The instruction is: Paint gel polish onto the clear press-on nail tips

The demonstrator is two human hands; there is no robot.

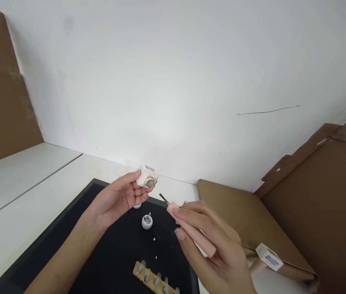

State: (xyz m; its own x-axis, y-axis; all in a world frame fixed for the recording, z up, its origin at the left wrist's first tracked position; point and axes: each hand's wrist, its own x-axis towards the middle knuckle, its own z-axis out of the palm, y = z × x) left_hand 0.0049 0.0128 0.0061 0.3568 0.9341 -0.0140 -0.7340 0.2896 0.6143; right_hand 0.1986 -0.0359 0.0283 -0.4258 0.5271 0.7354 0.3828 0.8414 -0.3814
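My left hand (120,200) holds a small square nail polish bottle (146,174) between thumb and fingers. The bottle is tilted, and its uncapped threaded neck faces down and to the right. In my right hand (214,237) is the pink cap (193,230) of a nail polish brush, gripped like a pen. The dark brush tip (164,199) points up and left toward the bottle's neck, with a gap between them. Below my hands, a small white jar (147,221) with grey contents stands on the black mat (114,253).
A yellowish strip (155,283) carrying several clear nail tips lies at the mat's front. Another white jar (137,206) is partly hidden behind my left fingers. A second bottle (270,257) with a pink cap is at the right, by a cardboard box (231,208). A white wall (160,81) stands behind.
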